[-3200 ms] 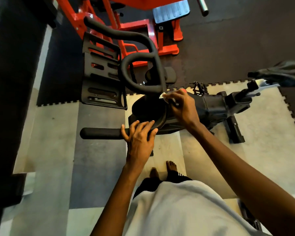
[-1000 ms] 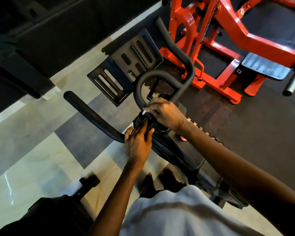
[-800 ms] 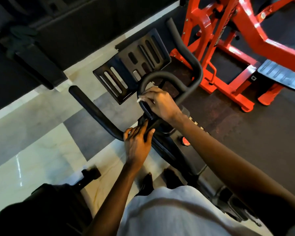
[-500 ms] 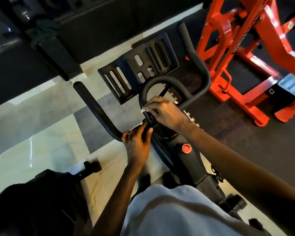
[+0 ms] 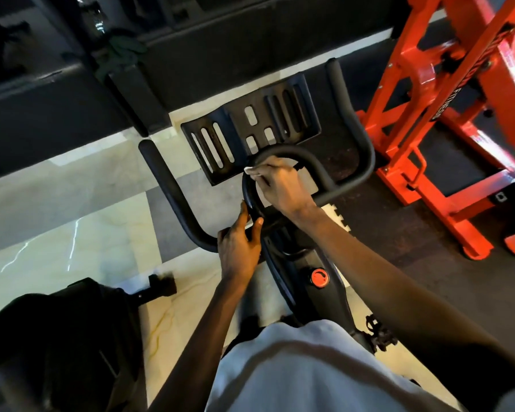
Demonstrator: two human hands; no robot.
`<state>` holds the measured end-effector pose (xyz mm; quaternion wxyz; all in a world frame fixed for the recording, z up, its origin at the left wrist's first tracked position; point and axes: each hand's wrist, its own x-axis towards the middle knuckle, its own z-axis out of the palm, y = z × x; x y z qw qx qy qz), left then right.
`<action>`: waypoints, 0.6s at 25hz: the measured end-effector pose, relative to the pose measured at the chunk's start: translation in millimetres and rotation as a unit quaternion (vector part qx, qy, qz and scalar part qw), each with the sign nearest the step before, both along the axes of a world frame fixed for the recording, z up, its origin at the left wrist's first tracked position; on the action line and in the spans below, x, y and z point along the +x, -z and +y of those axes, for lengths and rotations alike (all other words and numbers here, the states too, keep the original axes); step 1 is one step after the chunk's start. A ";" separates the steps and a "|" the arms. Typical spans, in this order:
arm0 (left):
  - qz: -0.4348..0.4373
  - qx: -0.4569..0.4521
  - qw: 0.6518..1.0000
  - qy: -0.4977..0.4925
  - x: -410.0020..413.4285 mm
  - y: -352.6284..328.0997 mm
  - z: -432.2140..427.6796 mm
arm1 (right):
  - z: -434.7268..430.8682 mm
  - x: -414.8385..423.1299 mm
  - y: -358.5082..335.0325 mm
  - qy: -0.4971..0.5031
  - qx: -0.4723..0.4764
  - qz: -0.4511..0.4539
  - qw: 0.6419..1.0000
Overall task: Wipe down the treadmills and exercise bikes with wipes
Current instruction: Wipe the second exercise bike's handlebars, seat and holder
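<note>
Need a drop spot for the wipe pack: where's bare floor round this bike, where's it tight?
Free: pale floor between the left handlebar horn and the black object at lower left; dark mat between bike frame and orange machine. Tight: the handlebar loop, where the right hand presses the wipe and the left hand grips below it.

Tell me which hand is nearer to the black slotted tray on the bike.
Right. The right hand, holding the wipe, is just below the slotted tray; the left hand grips the handlebar farther down.

A loose pale-grey shirt — both forearms bare.
</note>
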<state>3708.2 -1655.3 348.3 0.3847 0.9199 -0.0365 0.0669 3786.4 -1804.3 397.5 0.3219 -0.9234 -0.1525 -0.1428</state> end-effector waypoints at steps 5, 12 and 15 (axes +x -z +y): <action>0.027 -0.031 0.999 0.015 9.2 -13.5 -8.2 | -26.1 25.0 -18.5 0.093 0.061 0.014 0.994; 0.040 -0.035 0.999 0.012 7.5 -17.4 -10.1 | 5.3 22.8 -19.9 -0.006 -0.003 0.022 1.000; 0.006 -0.006 0.999 0.039 12.7 -15.8 -11.2 | -29.9 30.9 -26.7 0.053 0.004 0.034 0.998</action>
